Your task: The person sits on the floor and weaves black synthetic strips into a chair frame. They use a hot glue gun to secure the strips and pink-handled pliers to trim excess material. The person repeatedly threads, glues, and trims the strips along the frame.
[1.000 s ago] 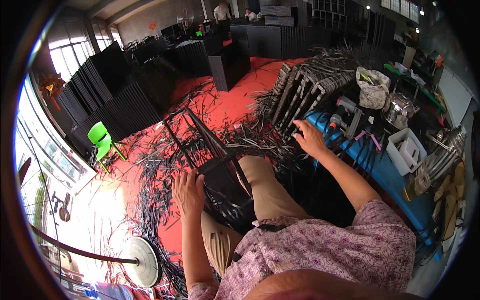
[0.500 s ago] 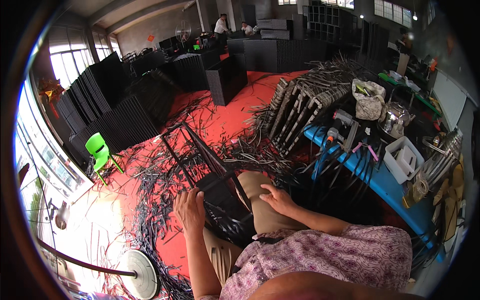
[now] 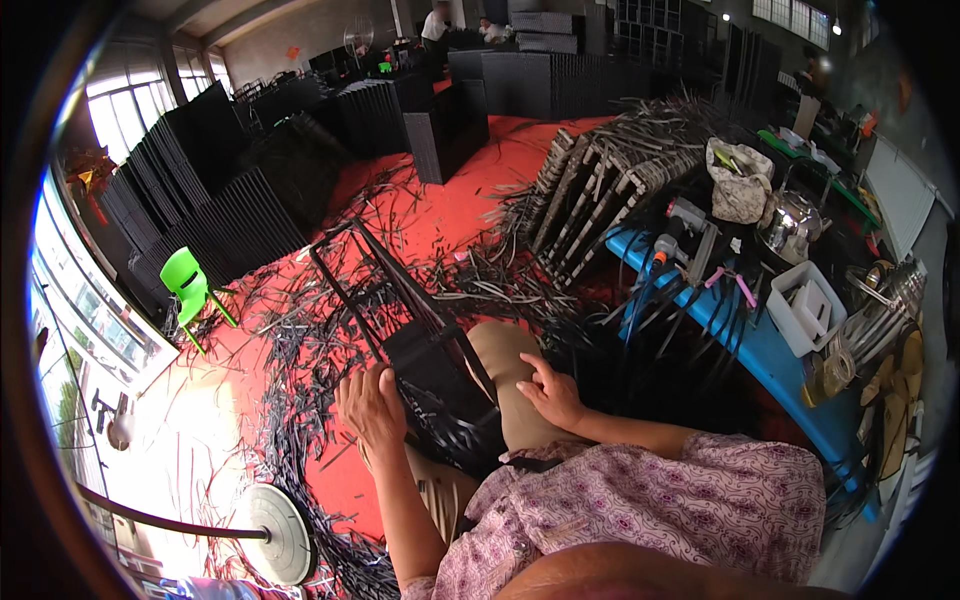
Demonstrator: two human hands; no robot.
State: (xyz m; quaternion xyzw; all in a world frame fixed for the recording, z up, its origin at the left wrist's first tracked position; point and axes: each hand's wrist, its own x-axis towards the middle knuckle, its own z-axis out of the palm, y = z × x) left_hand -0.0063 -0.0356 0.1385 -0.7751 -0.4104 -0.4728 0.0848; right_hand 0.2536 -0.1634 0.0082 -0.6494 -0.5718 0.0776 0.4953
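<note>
A dark rectangular frame [image 3: 345,290] with a black woven section [image 3: 430,375] leans between my knees, and loose black strips hang at its near end. On the left of it my left hand [image 3: 372,408] lies palm down at my left knee, fingers loosely stretched; what lies beneath the palm is hidden. My right hand [image 3: 555,392] is over my right thigh [image 3: 510,375], its index finger raised and its fingers apart. Nothing shows in either hand. The black frame lies nearest to both.
Cut black strips [image 3: 300,400] litter the red floor [image 3: 455,205]. At right a blue bench [image 3: 740,350] carries a nail gun [image 3: 675,235], pink-handled cutters [image 3: 742,288], a white bin [image 3: 805,310] and a metal kettle [image 3: 795,220]. A green chair [image 3: 190,285] stands left. Stacked black panels [image 3: 200,190] stand behind.
The view has tipped slightly downward, so the surroundings sit higher in the picture. Both hands keep nearly the same places; the right index finger is raised a little more.
</note>
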